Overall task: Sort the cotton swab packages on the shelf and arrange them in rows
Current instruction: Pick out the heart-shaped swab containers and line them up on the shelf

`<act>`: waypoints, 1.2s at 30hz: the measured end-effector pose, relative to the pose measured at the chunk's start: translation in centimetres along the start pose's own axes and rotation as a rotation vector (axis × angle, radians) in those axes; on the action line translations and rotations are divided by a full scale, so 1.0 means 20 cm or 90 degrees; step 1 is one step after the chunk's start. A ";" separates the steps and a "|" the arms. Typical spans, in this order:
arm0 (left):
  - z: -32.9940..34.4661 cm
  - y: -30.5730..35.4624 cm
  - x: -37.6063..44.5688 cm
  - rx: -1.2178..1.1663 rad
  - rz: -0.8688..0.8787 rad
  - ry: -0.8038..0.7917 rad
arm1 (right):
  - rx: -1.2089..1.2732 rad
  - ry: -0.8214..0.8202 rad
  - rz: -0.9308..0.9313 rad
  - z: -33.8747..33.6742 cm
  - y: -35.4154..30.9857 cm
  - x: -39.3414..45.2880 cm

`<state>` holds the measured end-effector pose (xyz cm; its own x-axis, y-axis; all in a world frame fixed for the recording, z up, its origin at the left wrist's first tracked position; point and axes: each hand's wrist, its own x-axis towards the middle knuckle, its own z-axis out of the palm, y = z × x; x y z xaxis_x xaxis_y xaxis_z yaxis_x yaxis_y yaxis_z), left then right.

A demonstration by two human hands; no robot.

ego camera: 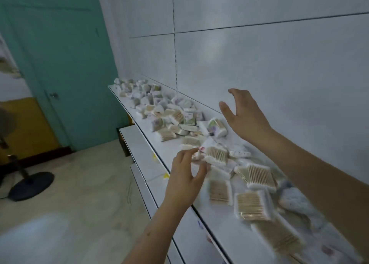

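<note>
Cotton swab packages (175, 122) lie in a loose, unsorted heap along the white shelf (147, 144), from its far left end to the near right. The left hand (184, 176) reaches over the shelf's front edge, its fingertips touching a package of wooden-stick swabs (216, 156); whether the grip has closed on it is unclear through blur. The right hand (243, 117) hovers above the heap, fingers spread apart, holding nothing.

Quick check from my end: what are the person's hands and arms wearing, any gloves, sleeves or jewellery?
Both are bare. The left hand and right hand show no gloves, rings or watch, and no sleeve shows on either forearm as far as the frame reaches.
</note>
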<state>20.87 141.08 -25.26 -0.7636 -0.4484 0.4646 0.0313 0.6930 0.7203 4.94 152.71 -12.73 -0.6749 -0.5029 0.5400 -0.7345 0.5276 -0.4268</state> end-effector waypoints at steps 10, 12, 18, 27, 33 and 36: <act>0.01 -0.51 0.58 -0.041 -0.082 0.060 | -0.239 -0.123 0.021 0.56 0.13 0.37; 0.01 -0.60 0.70 -0.014 -0.073 0.087 | -0.335 -0.156 0.015 0.67 0.16 0.38; -0.09 -0.94 1.05 0.113 -0.117 0.207 | -0.535 -0.185 0.129 0.88 0.19 0.41; -0.14 -1.24 1.33 0.160 -0.288 0.095 | -0.543 -0.169 0.164 0.95 0.19 0.45; -0.23 -1.18 1.30 -0.108 -0.170 0.158 | -0.418 -0.054 0.134 0.90 0.11 0.48; -0.27 -1.04 1.30 -0.242 -0.136 0.138 | -0.255 0.043 0.119 0.86 0.04 0.51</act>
<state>3.74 112.04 -25.36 -0.6285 -0.6933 0.3527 0.1519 0.3353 0.9298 -3.83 136.24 -20.09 -0.7775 -0.3351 0.5322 -0.5064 0.8354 -0.2138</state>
